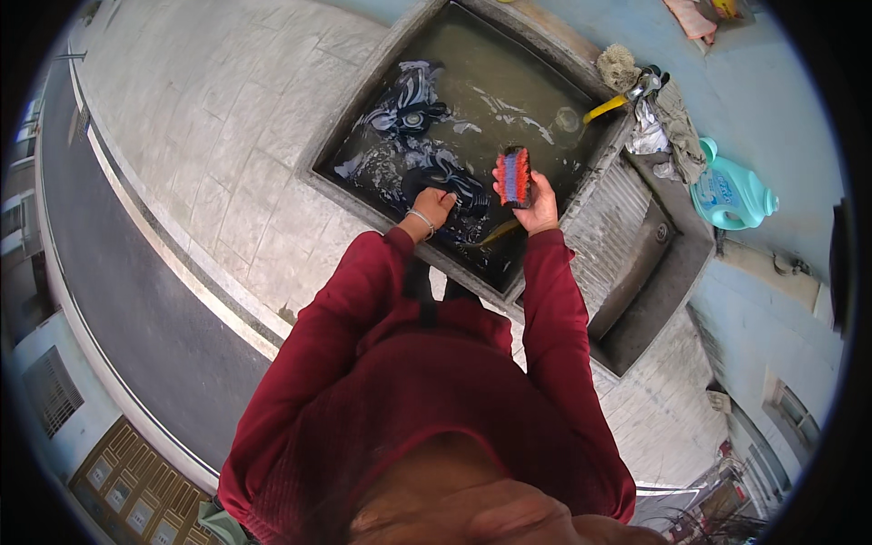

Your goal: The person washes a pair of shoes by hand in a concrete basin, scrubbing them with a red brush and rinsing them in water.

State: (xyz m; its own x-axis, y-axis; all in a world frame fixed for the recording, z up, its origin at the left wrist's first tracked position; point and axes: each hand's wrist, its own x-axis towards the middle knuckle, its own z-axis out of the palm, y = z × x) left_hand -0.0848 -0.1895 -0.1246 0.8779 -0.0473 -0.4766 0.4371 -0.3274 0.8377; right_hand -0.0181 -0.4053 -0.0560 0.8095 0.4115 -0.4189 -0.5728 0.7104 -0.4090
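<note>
My right hand [539,207] grips a scrub brush [516,178] with red bristles and a blue-purple stripe down the middle, raised over the water at the near side of a stone sink [359,195]. To its left, my left hand [431,209], with a bracelet at the wrist, is closed with its fingertips pinched at the edge of a dark wet item [465,193]. That item lies partly under the murky water, and I cannot make out its kind. Farther off, another dark piece with pale streaks [411,109] sits in the water. A yellowish strip [499,232] shows near the sink's front wall.
A ridged washboard slab [604,236] and a lower basin [640,272] adjoin the sink on the right. A tap with a yellow hose [606,108], wet cloths [679,132], a mesh scrubber [618,66] and a turquoise detergent jug [734,193] line the wall side. Paving and a road lie left.
</note>
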